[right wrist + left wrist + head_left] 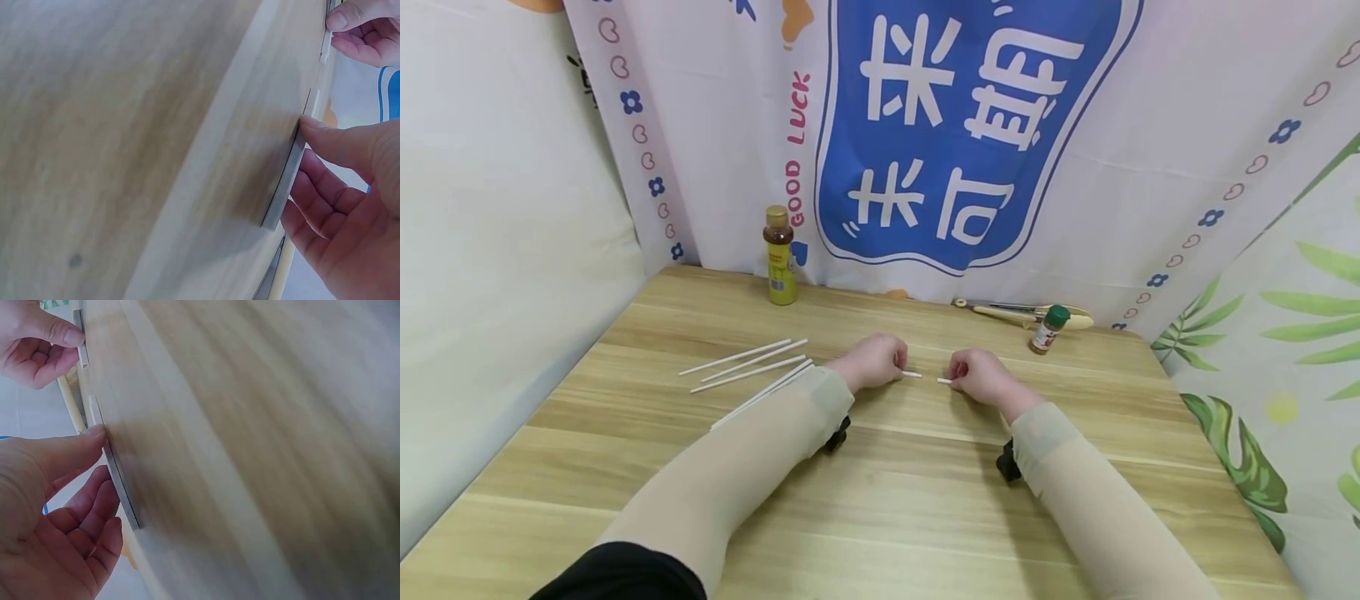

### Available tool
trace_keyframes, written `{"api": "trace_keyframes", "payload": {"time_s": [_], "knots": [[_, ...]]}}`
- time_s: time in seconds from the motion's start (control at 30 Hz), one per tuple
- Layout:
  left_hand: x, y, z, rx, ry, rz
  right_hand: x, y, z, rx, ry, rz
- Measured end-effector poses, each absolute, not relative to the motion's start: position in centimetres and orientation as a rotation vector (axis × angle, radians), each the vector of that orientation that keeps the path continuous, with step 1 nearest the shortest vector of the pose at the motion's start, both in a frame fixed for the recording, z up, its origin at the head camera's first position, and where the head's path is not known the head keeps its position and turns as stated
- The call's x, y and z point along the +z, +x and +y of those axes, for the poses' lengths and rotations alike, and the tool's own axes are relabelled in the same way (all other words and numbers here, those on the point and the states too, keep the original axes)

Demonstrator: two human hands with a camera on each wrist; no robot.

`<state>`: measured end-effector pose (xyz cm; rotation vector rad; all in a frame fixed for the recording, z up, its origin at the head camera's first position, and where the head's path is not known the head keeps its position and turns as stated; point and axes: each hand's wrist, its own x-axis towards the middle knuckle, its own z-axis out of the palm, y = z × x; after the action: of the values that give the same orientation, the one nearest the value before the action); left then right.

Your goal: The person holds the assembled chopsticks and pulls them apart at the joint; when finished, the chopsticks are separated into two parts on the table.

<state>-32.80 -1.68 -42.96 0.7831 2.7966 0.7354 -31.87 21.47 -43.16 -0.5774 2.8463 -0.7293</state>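
My left hand [878, 362] pinches a short white stick [912, 374] between thumb and fingers, close over the wooden table [880, 517]. Facing it, my right hand [983, 377] pinches another short white stick [944, 381]. The near ends of the two sticks point at each other across a small gap. In the left wrist view, the left stick [124, 487] runs past the thumb along the tabletop. The right wrist view has the right stick [289, 178] lying much the same way, with the thumb on its upper part.
Several long white sticks [737, 357] lie on the table to the left, partly behind the left sleeve [775, 433]. A yellow-labelled bottle [781, 271] stands at the back. At the back right are a green-capped jar [1048, 332] and cream-handled tools [1006, 315], before a printed cloth [722, 167].
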Motion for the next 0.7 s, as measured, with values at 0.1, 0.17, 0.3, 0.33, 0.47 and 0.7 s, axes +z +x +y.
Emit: {"api": "trace_keyframes", "payload": {"time_s": [0.1,0.17,0.3,0.33,0.47,0.7], "knots": [[-42.5,-32.5,-2.6,0.762,0.760,2.810,-43.1,-31.9,21.2,-0.727,-0.579,2.847],[-42.1,-32.2,-3.6,0.779,0.745,2.826,-43.1,-32.0,20.9,-0.723,-0.577,2.842],[-40.9,-31.3,-6.1,0.815,0.703,2.829,-43.0,-32.0,20.6,-0.705,-0.581,2.829],[-40.6,-31.0,-6.8,0.805,0.687,2.826,-42.9,-32.0,20.5,-0.700,-0.579,2.826],[-39.5,-29.5,-10.2,0.732,0.625,2.803,-42.7,-31.9,20.5,-0.681,-0.590,2.818],[-39.7,-27.0,-15.0,0.513,0.540,2.782,-42.6,-31.8,20.7,-0.677,-0.570,2.803]]}}
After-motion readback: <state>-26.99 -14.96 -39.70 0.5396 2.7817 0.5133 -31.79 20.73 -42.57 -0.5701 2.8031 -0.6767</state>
